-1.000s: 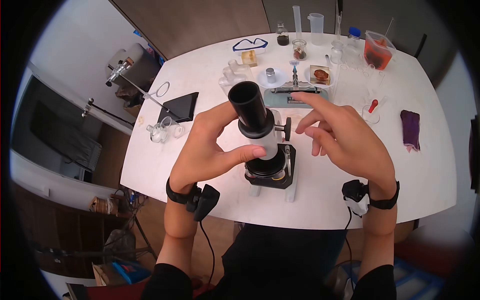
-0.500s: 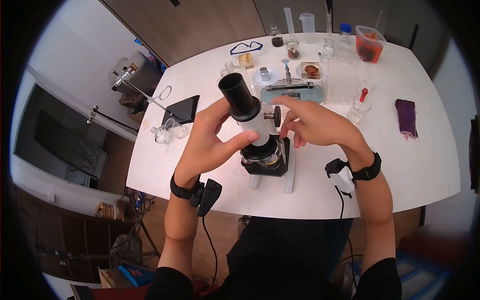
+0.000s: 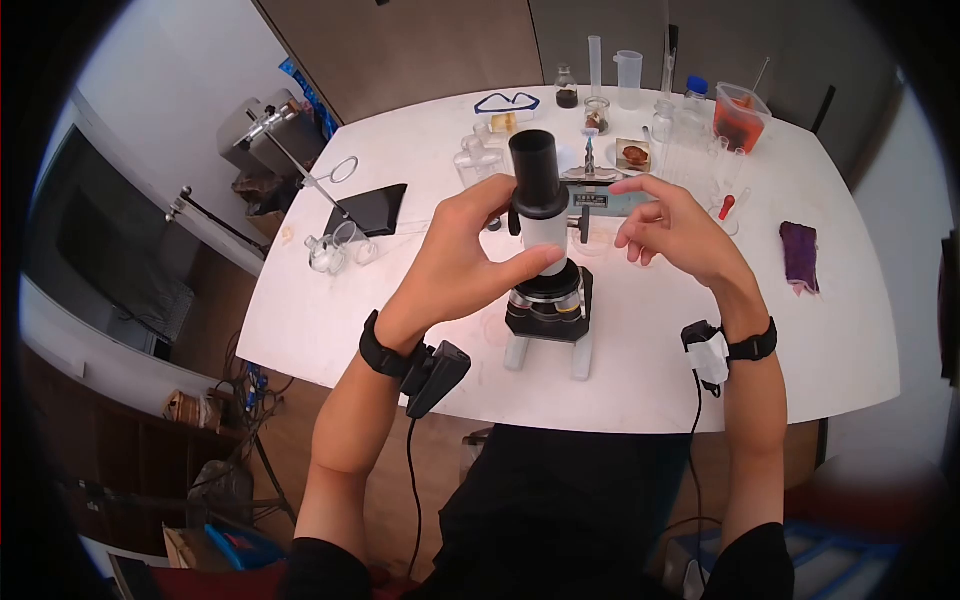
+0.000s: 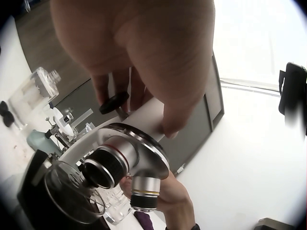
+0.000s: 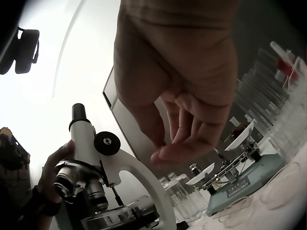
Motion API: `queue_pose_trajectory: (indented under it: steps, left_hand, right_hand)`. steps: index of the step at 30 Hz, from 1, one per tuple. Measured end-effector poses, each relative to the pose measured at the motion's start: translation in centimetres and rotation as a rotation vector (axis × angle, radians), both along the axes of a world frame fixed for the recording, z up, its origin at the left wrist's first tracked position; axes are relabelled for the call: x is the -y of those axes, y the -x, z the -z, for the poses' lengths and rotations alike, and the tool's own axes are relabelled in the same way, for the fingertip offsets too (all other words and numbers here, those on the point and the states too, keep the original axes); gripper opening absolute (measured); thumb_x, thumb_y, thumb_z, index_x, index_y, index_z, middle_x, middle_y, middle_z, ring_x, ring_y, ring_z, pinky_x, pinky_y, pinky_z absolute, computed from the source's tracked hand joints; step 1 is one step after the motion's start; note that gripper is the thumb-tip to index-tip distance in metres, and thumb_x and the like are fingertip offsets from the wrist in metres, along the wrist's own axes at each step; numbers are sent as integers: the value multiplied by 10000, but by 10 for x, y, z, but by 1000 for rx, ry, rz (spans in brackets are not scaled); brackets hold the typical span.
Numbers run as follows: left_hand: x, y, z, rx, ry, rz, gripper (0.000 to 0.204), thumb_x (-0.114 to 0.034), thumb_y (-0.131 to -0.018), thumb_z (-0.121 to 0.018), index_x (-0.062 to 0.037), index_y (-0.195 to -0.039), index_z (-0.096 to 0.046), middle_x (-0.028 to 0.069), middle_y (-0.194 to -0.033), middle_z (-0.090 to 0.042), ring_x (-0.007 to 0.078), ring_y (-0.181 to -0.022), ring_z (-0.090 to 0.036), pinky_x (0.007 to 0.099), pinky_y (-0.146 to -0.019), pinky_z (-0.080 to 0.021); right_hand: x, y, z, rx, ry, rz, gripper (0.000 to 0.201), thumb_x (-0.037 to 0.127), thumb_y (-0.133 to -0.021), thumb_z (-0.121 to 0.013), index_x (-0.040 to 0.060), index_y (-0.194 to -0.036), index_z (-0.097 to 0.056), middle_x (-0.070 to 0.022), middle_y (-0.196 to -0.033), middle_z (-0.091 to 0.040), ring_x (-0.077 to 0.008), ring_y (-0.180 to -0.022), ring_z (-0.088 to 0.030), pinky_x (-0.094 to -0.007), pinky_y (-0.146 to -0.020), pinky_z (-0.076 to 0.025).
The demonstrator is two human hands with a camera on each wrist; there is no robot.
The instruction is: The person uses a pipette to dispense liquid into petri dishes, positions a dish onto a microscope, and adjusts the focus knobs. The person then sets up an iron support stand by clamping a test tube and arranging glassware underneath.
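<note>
A black-and-white microscope (image 3: 540,240) stands near the table's front edge. My left hand (image 3: 455,250) grips its tube from the left, thumb across the front; the left wrist view shows this hand (image 4: 139,52) above the objective lenses (image 4: 106,165). To the right of the focus knob (image 3: 580,224), my right hand (image 3: 680,230) hangs in the air with bent fingers, holding nothing. The right wrist view has that hand (image 5: 180,76) apart from the knob (image 5: 107,142). A glass dish (image 5: 120,218) lies on the microscope's stage.
Behind the microscope is a green balance (image 3: 610,200) with a specimen block (image 3: 633,155) on its right pan. Glass bottles (image 3: 480,160), goggles (image 3: 507,103) and a red-filled container (image 3: 740,122) are farther back. A stand with a black base (image 3: 370,210) is left, a purple cloth (image 3: 799,257) right.
My right hand has drawn back rightward from beside the focus knob, widening the gap. My left hand keeps its grip on the tube. The head view has shifted.
</note>
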State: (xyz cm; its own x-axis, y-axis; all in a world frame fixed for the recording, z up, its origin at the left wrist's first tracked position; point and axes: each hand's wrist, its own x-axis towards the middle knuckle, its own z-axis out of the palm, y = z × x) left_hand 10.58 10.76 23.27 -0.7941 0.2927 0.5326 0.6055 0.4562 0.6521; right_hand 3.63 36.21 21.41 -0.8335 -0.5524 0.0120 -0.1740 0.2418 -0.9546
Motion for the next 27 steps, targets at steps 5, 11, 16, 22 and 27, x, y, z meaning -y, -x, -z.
queue_pose_trajectory:
  steps: [5, 11, 16, 22, 27]
  left_hand:
    - [-1, -8, -3, 93, 91, -72, 558, -138, -756, -799, 72, -1212, -558, 147, -1138, -638, 207, -1098, -604, 366, -1046, -420]
    - [-3, 2, 17, -193, -92, -62, 503, -226, -684, -826, 36, -1068, -633, 136, -903, -682, 212, -774, -633, 299, -742, -501]
    - [-5, 0, 14, -238, -103, -39, 500, -209, -692, -816, 33, -1084, -622, 168, -988, -687, 288, -928, -673, 351, -847, -511]
    - [-5, -4, 9, -105, 135, -100, 574, -282, -744, -785, 14, -1194, -586, 141, -1069, -662, 247, -1009, -635, 364, -936, -492]
    - [-5, 2, 9, 41, 72, -96, 597, -324, -738, -794, 5, -1194, -593, 138, -1057, -661, 240, -965, -642, 356, -893, -507]
  right_hand:
    - [5, -18, 4, -95, -40, 49, 347, 77, -883, -600, -26, -1210, -544, -84, -832, -666, -128, -744, -634, -259, -642, -502]
    - [17, -26, -5, -173, -9, 50, 334, 161, -915, -627, -47, -1171, -573, -96, -898, -675, -136, -792, -642, -268, -668, -508]
    - [29, -33, -4, -225, 18, 20, 373, 193, -918, -639, -60, -1181, -566, -118, -935, -678, -145, -805, -652, -280, -704, -519]
    - [25, -42, 0, -191, -39, 61, 408, 136, -888, -659, -40, -1237, -546, -136, -1013, -681, -176, -936, -646, -287, -783, -524]
    - [21, -50, 24, -301, -126, 8, 700, 158, -741, -795, -16, -1330, -459, -154, -1121, -650, -227, -1069, -610, -341, -856, -506]
